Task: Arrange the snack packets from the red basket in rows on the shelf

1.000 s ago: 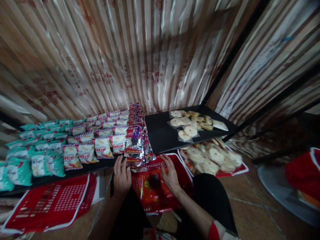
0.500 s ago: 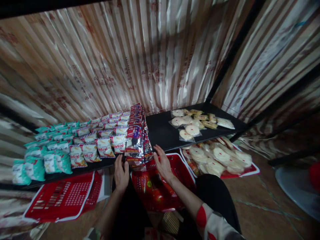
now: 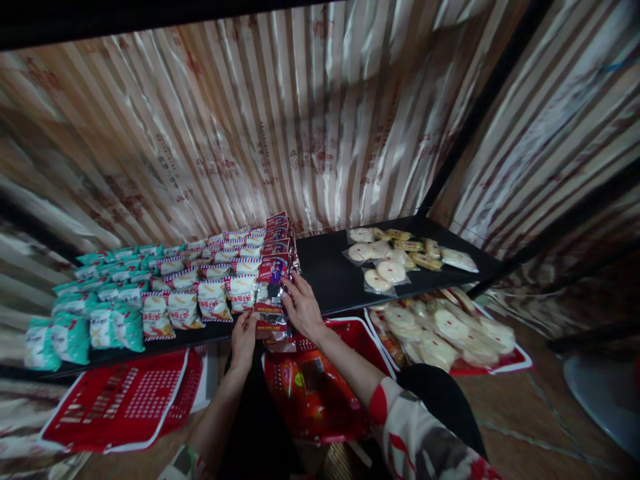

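Note:
A row of dark red snack packets [image 3: 271, 283] with purple pictures stands overlapped on the black shelf [image 3: 325, 273]. My right hand [image 3: 305, 312] is closed on the right edge of the front packets, fingertips on their face. At their lower left corner, my left hand [image 3: 243, 343] pinches the edge, its thumb and fingers close together. Left of these packets stand white snack bags [image 3: 214, 300] with red lettering, in rows. Below my hands, a red basket [image 3: 377, 347] holds orange-red packages [image 3: 320, 383].
Teal bags [image 3: 103, 323] fill the shelf's left end. Wrapped flat white rounds [image 3: 391, 270] lie on its right part. Beneath are a red basket with more rounds [image 3: 450, 327] and, at left, another red basket [image 3: 125, 400]. A black post [image 3: 465, 133] rises at right.
Both hands have come onto the dark red packets. My right hand moved left and up from beside the stack to its edge; my left fingers closed at the lower corner. The view shifted slightly.

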The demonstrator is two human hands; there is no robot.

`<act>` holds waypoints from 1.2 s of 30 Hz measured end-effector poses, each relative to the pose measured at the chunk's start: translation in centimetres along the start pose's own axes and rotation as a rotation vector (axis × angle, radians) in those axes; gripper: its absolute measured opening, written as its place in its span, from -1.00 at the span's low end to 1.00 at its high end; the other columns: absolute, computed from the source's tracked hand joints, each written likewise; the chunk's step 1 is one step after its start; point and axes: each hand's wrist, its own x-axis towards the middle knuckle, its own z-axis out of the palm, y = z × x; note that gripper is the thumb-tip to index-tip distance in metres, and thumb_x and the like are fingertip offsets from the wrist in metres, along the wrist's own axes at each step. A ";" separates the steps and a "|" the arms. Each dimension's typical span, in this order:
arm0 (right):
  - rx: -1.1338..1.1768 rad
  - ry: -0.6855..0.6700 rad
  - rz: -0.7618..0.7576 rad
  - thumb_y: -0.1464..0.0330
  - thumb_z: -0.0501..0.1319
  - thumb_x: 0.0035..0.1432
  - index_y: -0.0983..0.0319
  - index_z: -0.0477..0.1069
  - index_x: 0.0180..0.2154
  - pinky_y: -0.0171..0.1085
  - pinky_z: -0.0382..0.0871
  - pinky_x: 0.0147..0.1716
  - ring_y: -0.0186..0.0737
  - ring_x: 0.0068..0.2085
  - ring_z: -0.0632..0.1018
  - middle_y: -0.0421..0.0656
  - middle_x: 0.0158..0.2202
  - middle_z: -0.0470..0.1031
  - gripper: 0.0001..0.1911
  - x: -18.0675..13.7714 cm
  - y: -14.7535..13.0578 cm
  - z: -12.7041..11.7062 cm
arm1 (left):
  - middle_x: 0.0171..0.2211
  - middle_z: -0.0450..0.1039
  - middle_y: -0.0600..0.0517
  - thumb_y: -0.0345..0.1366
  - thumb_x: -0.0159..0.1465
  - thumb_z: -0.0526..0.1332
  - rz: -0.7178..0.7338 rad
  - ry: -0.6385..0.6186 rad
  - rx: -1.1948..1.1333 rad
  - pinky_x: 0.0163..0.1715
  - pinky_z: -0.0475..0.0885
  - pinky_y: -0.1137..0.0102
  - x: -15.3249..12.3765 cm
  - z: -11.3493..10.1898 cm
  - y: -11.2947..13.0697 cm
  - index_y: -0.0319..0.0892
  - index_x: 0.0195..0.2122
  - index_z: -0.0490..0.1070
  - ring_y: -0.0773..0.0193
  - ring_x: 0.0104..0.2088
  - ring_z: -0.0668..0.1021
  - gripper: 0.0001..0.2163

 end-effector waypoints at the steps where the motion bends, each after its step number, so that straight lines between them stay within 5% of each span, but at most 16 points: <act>1: -0.010 -0.009 0.019 0.28 0.00 0.25 0.23 0.29 0.13 0.00 0.20 0.16 -0.05 0.25 0.19 0.02 0.25 0.16 -0.56 0.8 -0.2 0.4 | -0.25 0.54 -0.09 -0.04 0.13 0.18 -0.032 -0.006 -0.047 -0.21 0.46 0.32 -0.1 0.2 0.3 -0.25 -0.16 0.41 0.20 -0.26 0.58 -0.61; 11: 0.011 -0.251 0.248 0.28 0.03 0.22 0.35 0.10 0.24 -0.09 0.01 0.24 -0.01 0.32 -0.01 0.05 0.33 -0.07 -0.41 5.0 -0.1 2.4 | -0.47 0.52 0.00 -0.20 -0.05 0.35 -0.229 0.024 -0.289 -0.42 0.44 0.41 -0.5 1.5 3.1 -0.28 -0.30 0.47 0.28 -0.47 0.54 -0.68; 25: 0.006 -0.231 0.311 0.32 0.01 0.21 0.31 0.12 0.23 -0.16 0.11 0.21 -0.05 0.26 0.18 0.02 0.29 0.07 -0.44 5.2 1.2 2.1 | -0.43 0.55 -0.02 -0.27 0.01 0.36 -0.215 -0.017 -0.253 -0.40 0.46 0.42 -0.5 3.0 2.9 -0.27 -0.19 0.49 0.27 -0.45 0.57 -0.67; 36: 0.095 -0.167 0.313 0.21 -0.01 0.23 0.26 0.09 0.25 -0.14 0.08 0.22 -0.07 0.29 0.12 0.01 0.30 0.05 -0.41 4.7 1.0 1.9 | -0.41 0.51 -0.01 -0.35 0.08 0.33 -0.272 0.012 -0.338 -0.42 0.46 0.46 -0.9 2.9 3.4 -0.30 -0.16 0.44 0.34 -0.47 0.55 -0.71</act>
